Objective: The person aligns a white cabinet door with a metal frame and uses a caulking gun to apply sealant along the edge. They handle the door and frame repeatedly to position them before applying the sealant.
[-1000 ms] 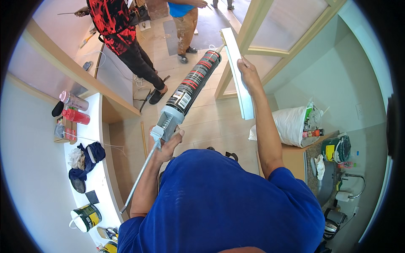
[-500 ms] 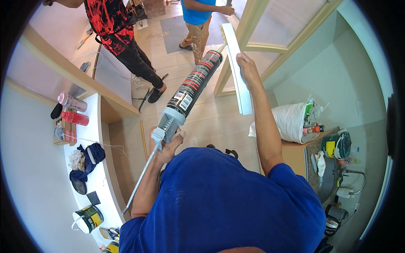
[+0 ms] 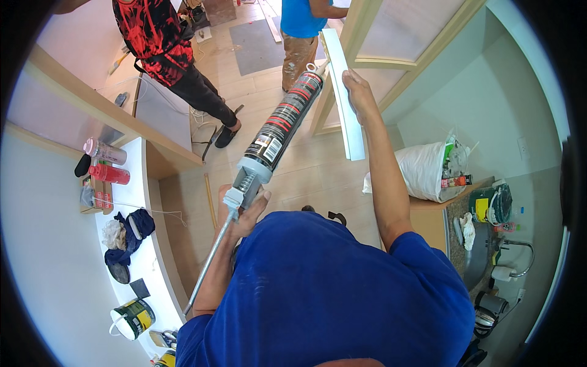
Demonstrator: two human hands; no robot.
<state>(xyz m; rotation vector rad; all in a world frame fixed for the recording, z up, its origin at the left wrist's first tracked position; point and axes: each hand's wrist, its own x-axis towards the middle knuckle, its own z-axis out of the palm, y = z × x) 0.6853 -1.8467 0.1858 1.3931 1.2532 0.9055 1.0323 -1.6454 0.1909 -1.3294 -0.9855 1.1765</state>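
Note:
My left hand (image 3: 249, 215) is closed around the grip of a grey caulking gun (image 3: 249, 174). The gun carries a black sealant cartridge (image 3: 276, 128) with red and white print and slants up and away from me. Its nozzle end lies close to the upper part of a long white strip (image 3: 351, 142); whether the tip touches cannot be told. A small pale loop shows by the nozzle. With fingers bent over its right edge, my right hand (image 3: 361, 98) holds the strip upright. A yellowish layer runs along the strip's far left edge.
At left, a white shelf (image 3: 160, 278) bears bottles, cloths and a bucket (image 3: 132, 319). Wooden-framed panels (image 3: 391, 61) stand ahead right. A white sack (image 3: 422, 173) and green bucket (image 3: 491, 203) are on the right counter. Two people (image 3: 156, 43) (image 3: 299, 40) stand ahead.
The person in blue ahead has shifted to the right. The pale loop now shows by the nozzle. My hands keep their holds, and the strip has moved only slightly.

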